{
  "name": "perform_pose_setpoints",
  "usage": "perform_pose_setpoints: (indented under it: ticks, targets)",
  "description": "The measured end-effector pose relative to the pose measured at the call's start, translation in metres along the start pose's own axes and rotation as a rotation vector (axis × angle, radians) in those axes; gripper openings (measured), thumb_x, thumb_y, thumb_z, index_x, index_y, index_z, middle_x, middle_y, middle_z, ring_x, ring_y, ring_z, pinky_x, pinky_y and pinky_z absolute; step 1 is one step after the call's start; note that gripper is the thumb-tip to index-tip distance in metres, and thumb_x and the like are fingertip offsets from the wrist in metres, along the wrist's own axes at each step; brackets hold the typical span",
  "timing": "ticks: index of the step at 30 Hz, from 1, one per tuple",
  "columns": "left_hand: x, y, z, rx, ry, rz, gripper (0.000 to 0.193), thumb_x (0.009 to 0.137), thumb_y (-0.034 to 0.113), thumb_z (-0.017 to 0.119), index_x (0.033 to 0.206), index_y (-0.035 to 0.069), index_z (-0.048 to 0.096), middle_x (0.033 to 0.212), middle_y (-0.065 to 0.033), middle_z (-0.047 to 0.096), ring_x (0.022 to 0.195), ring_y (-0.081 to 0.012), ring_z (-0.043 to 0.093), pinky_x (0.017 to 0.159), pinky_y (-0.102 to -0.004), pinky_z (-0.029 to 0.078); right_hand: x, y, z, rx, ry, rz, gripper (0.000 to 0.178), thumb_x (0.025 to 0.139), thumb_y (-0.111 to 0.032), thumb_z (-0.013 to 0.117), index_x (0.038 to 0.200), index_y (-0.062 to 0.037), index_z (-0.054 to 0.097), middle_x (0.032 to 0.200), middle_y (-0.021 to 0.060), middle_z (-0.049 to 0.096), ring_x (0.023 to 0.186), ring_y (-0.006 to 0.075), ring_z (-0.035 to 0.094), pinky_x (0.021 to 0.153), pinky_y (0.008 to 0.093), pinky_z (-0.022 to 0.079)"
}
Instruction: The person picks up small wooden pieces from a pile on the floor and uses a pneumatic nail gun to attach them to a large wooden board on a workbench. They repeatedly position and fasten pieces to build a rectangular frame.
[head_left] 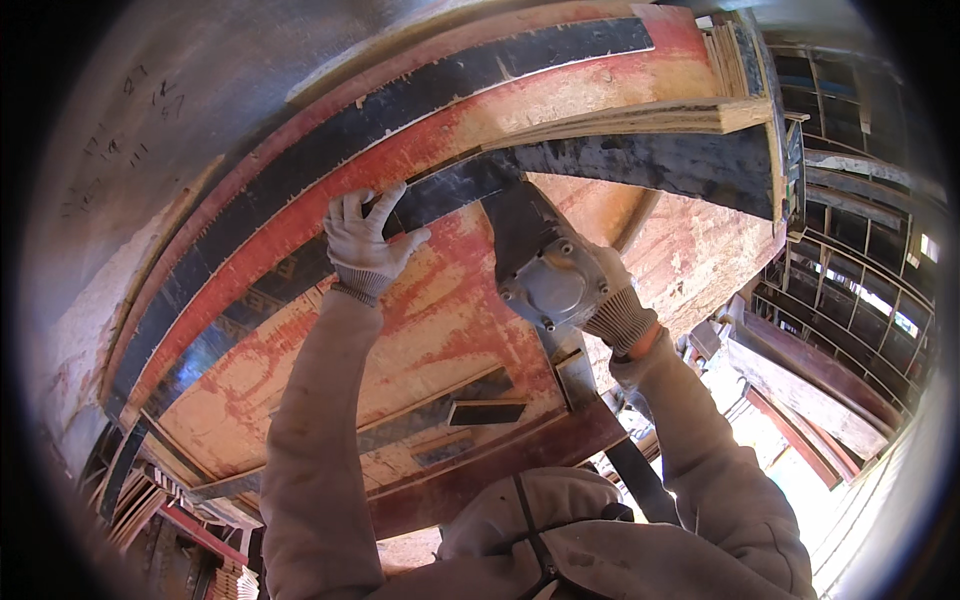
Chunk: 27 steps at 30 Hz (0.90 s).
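Both my hands wear white work gloves. My left hand (368,240), fingers spread and thumb out to the side, rests against a dark curved board (455,190) on a red-stained wooden panel (420,290). My right hand (612,295) is closed round a grey nail gun (556,282). The tool's round, bolted cap faces me. Its dark front end points away, up at the curved board; its tip and most of my right fingers are hidden behind its body.
Above runs a second dark curved strip (400,120). A pale plywood edge (640,118) stands out at upper right. A short dark block (487,412) lies on the panel below, near a reddish beam (500,462). Stacked boards (800,395) lie at the right.
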<state>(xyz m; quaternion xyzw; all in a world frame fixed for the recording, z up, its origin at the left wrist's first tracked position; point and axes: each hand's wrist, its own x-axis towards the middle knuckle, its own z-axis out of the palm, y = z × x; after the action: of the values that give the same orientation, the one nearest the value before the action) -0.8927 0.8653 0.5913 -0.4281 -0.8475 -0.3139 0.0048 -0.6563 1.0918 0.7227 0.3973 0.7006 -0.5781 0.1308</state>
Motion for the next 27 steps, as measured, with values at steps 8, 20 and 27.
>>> perform_pose_setpoints:
  ticks: [8, 20, 27]
  targets:
    - [-0.002, -0.003, 0.005, -0.003, 0.024, 0.003, 0.079, 0.06, 0.048, 0.092, 0.132, 0.026, 0.068, 0.113, -0.0061, 0.056, 0.105, -0.0297, 0.055, 0.092, -0.0497, 0.045, -0.003, 0.031, 0.023, -0.651, 0.125, -0.528, 0.034, 0.094, -0.026, 0.069, 0.122, -0.0078, 0.062, 0.114, 0.0069, 0.065, 0.102, 0.0237, 0.063, 0.084, 0.0366, 0.054]
    - [-0.002, 0.003, 0.002, 0.065, -0.02, -0.086, 0.072, 0.059, 0.044, 0.092, 0.125, 0.025, 0.072, 0.115, -0.005, 0.055, 0.11, -0.0282, 0.054, 0.096, -0.0491, 0.044, 0.008, -0.014, 0.08, 0.566, -0.146, 0.248, 0.012, 0.086, -0.014, 0.071, 0.087, -0.0027, 0.068, 0.062, 0.0047, 0.06, 0.051, 0.0171, 0.059, 0.047, 0.0328, 0.05]
    - [-0.004, 0.001, 0.001, 0.053, -0.05, -0.089, 0.073, 0.06, 0.044, 0.092, 0.128, 0.025, 0.07, 0.115, -0.0053, 0.056, 0.112, -0.0285, 0.054, 0.098, -0.05, 0.043, -0.001, -0.026, 0.078, 0.465, -0.143, 0.255, 0.014, 0.09, -0.015, 0.067, 0.095, -0.0024, 0.069, 0.062, 0.0043, 0.059, 0.051, 0.0153, 0.057, 0.049, 0.0314, 0.05]
